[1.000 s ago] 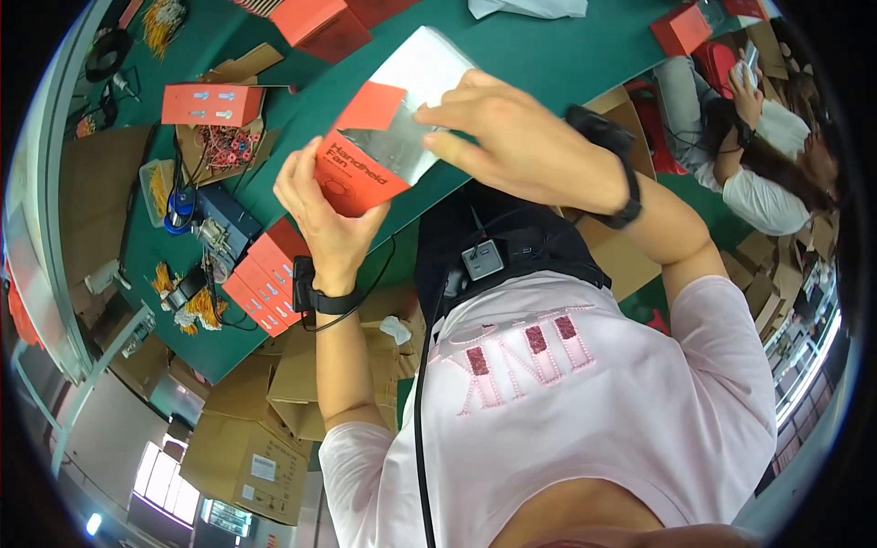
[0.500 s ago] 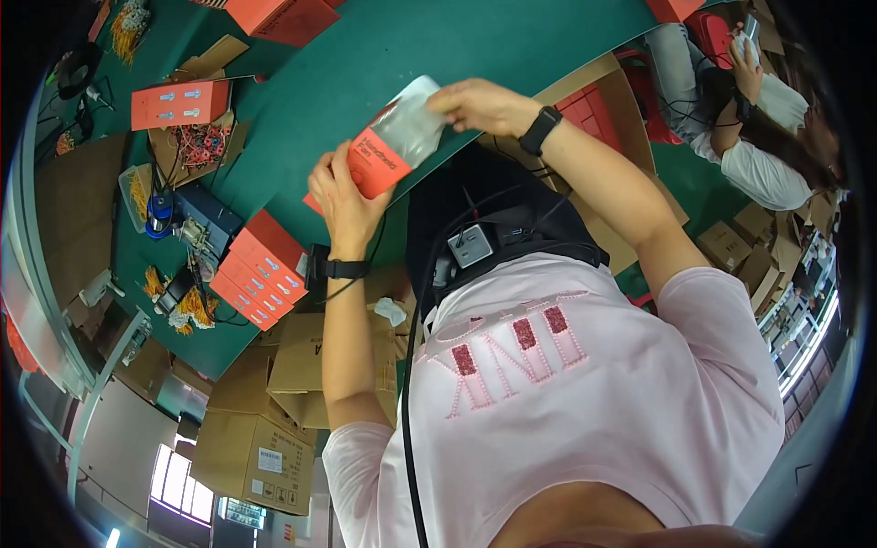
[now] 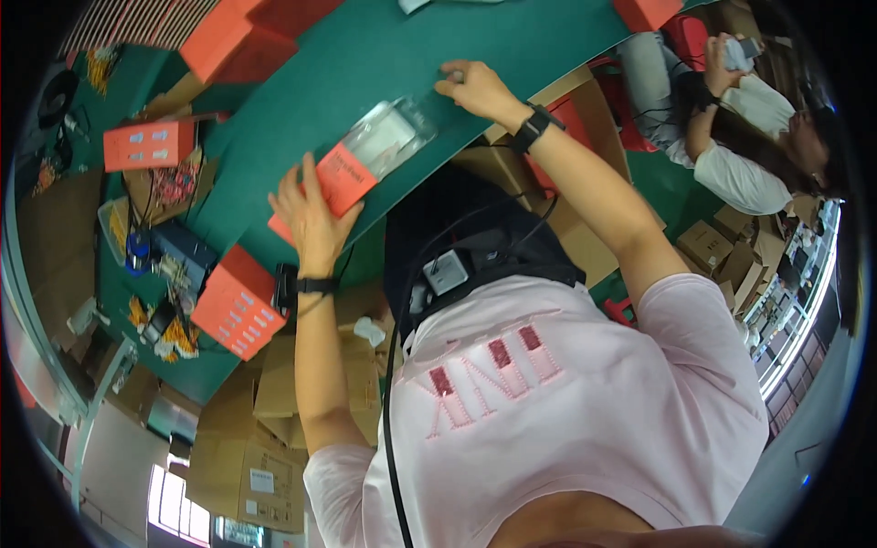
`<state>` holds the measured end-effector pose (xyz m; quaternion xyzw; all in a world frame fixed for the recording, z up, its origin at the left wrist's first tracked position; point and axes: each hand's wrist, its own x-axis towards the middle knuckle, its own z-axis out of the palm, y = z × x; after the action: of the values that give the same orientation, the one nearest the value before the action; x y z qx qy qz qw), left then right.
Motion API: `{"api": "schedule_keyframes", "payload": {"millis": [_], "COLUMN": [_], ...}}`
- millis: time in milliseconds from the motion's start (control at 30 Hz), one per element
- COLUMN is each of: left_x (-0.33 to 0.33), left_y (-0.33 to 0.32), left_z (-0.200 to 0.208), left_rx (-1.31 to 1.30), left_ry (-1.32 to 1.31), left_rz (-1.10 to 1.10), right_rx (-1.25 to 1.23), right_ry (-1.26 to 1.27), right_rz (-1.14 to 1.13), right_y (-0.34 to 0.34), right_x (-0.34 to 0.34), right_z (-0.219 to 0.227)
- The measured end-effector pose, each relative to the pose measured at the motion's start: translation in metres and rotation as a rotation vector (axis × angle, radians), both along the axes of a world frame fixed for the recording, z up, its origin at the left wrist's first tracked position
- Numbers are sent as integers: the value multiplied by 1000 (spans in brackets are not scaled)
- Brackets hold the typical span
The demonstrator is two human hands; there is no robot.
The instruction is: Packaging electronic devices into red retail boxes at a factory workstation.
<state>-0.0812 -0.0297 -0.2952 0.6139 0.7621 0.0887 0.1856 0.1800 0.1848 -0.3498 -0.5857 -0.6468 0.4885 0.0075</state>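
A flat red box (image 3: pixel 345 183) lies on the green table near its front edge. From its far right end sticks a clear plastic tray (image 3: pixel 411 126) with a white piece (image 3: pixel 385 139) in it. My left hand (image 3: pixel 312 228) grips the box's near left end, fingers over the top and thumb along the near side. Apart from the package, my right hand (image 3: pixel 480 91) hovers to the right of the tray's end. Its fingers are curled together around a small greyish thing, too small to name.
Stacked red boxes (image 3: pixel 236 306) stand left of my left hand, beside wires and tools. More red boxes (image 3: pixel 242 41) and an open carton of small parts (image 3: pixel 174 183) sit farther off. An open carton (image 3: pixel 589 228) is below my right forearm. A co-worker (image 3: pixel 740 173) sits at the right.
My right hand has let go of the package's clear end and moved up and right. The package now lies lower on the table, with the white piece showing. The view has shifted.
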Motion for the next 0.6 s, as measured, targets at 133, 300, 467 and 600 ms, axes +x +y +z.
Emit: {"api": "schedule_keyframes", "payload": {"millis": [133,300,467,600], "left_x": [12,62,114,140], "left_y": [-12,30,98,149], "left_z": [22,68,50,32], "left_rx": [125,151,-101,-216], "left_ry": [-94,-624,-1600,-2036], "left_rz": [97,220,498,829], "right_rx": [832,784,452,546], "right_ry": [-155,-318,-245,-26], "right_rz": [1,497,400,267], "right_y": [73,167,143,49], "right_x": [51,50,29,6], "right_z": [26,27,18,91]}}
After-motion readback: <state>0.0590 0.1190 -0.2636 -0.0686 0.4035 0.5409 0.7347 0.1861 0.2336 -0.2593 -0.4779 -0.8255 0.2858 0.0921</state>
